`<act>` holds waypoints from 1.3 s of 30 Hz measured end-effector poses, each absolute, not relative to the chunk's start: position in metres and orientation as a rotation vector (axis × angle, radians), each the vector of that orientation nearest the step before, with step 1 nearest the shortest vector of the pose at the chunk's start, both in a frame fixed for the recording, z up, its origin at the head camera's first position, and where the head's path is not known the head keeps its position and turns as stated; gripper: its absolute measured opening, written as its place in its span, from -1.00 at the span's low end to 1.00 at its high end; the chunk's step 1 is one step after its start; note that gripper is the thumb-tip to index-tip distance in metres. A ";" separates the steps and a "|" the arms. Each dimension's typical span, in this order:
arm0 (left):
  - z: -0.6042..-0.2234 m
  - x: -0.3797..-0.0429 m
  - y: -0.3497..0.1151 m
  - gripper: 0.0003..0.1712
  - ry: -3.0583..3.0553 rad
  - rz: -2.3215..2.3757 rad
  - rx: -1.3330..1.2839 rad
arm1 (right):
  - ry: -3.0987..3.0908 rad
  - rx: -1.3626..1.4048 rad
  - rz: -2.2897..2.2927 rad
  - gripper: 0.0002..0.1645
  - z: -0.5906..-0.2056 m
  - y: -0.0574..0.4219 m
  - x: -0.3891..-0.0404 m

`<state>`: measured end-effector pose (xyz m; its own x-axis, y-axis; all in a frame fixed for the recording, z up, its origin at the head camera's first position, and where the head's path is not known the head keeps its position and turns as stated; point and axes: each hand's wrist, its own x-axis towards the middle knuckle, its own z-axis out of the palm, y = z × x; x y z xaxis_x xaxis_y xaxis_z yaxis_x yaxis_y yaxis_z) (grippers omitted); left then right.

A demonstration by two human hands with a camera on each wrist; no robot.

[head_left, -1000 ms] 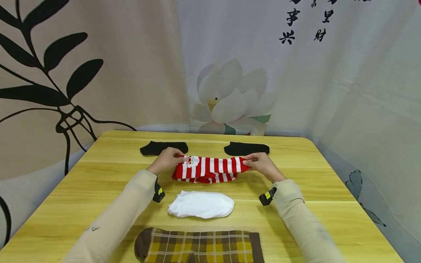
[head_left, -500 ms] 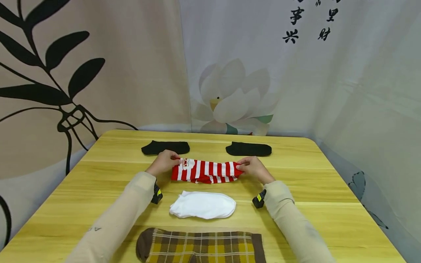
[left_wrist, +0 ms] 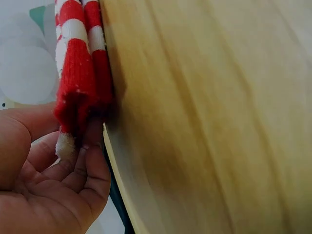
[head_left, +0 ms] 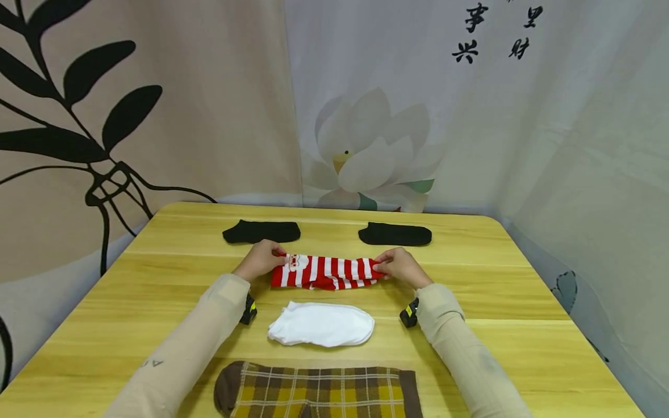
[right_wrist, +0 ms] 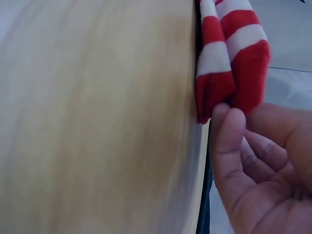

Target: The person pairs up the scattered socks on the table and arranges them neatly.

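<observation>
While your left grip (head_left: 260,259) and right grip (head_left: 405,268) pinch opposite ends of striped sock (head_left: 328,268) mid-frame (single or pair, unclear), keep tension light, layers aligned.

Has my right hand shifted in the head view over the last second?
Yes: against the black sock just beyond it, the right hand has moved leftward and slightly down the picture.

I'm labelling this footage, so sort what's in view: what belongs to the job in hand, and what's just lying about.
In the job, it seems:
red-and-white striped sock, perhaps a pair
left hand and right hand, pinching its ends

Lying about, unheld:
far-left black sock
far-right black sock
white sock or pair
plaid sock or pair
</observation>
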<state>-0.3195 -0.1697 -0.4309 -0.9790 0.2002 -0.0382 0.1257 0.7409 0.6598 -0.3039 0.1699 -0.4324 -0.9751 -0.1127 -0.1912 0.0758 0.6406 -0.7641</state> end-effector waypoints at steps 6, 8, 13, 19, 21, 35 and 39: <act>-0.432 -0.321 -0.168 -0.71 2.820 1.062 0.248 | 2.661 -0.042 -1.198 -0.72 -0.433 0.171 -0.306; -0.433 -0.322 -0.168 -0.72 2.823 1.050 0.239 | 2.670 -0.047 -1.184 -0.72 -0.433 0.171 -0.306; -0.431 -0.321 -0.166 -0.72 2.828 1.020 0.222 | 2.689 -0.045 -1.157 -0.72 -0.432 0.169 -0.303; -0.429 -0.319 -0.165 -0.73 2.832 0.988 0.223 | 2.692 -0.038 -1.133 -0.73 -0.430 0.167 -0.301; -0.429 -0.318 -0.166 -0.74 2.829 0.985 0.221 | 2.691 -0.038 -1.133 -0.73 -0.429 0.167 -0.300; -0.430 -0.311 -0.167 -0.75 2.802 1.008 0.215 | 2.710 -0.045 -1.095 -0.77 -0.429 0.163 -0.295; -0.429 -0.310 -0.167 -0.76 2.796 1.012 0.215 | 2.718 -0.052 -1.083 -0.78 -0.429 0.162 -0.296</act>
